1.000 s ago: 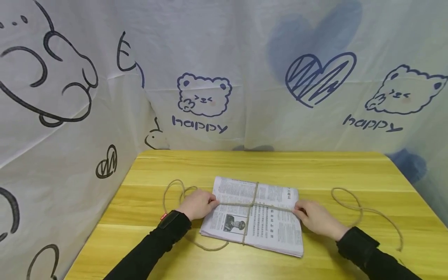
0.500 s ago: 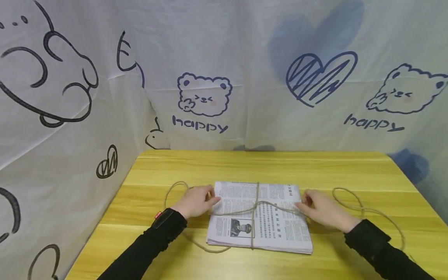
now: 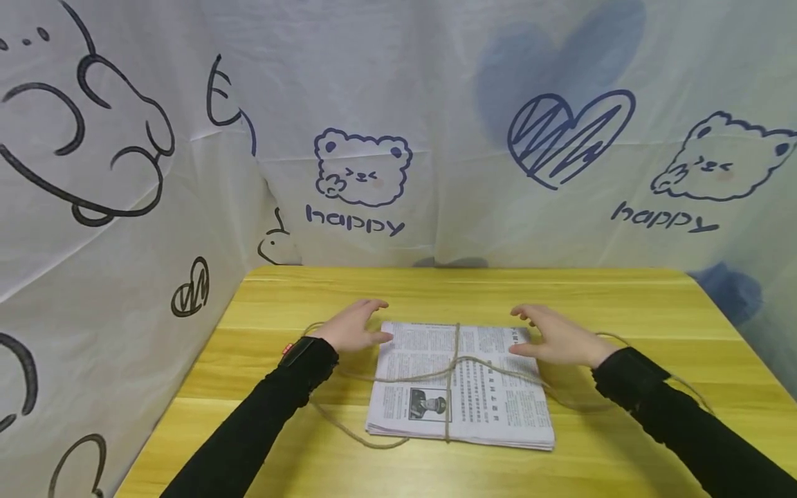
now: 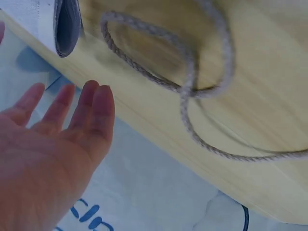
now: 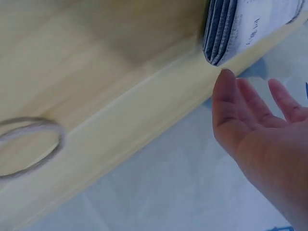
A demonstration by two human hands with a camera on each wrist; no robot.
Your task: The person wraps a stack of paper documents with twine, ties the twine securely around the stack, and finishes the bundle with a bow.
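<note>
Left hand and right hand have released the twine; fingers loosely spread, both empty. Newspaper stack lies on the bench, far corners between them; strands crossed but slack (seemingly unknotted), so tightness likely lost.

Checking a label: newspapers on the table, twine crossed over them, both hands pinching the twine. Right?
Not the pinching: the head view shows the left hand and right hand holding nothing, thumbs spread from fingers. The rest stands: twine crossed over the newspapers, which lie on the table.
</note>
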